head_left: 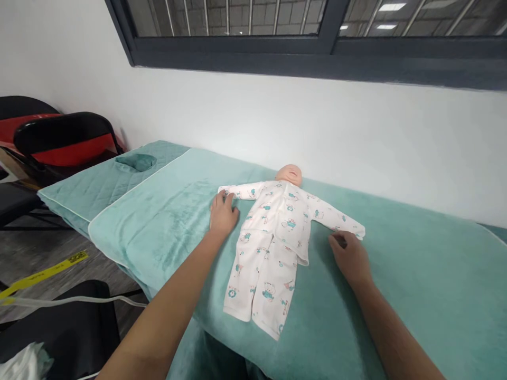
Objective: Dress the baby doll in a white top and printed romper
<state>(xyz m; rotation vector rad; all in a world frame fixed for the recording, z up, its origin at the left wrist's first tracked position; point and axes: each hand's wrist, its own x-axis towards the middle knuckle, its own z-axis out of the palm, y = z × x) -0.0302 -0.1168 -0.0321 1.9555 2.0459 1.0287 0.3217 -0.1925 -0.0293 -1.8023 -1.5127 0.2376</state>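
Observation:
A baby doll (289,174) lies on its back on the bed, its head toward the wall. It is dressed in a white printed top (285,211) with the front closed or overlapped, and matching trousers (259,282). Both sleeves are spread out to the sides, and no doll hands or feet show. My left hand (224,214) has its curled fingers at the cuff of the left-side sleeve (243,191). My right hand (350,256) pinches at the lower edge of the right-side sleeve (336,215), close to its cuff.
A teal plush cover (166,211) lies over the bed, with a quilted face-hole section (137,162) at the left end. Folding chairs (71,137) and a black seat (63,332) stand at left. A white cable (79,300) runs there. The wall (396,142) and window border the far side.

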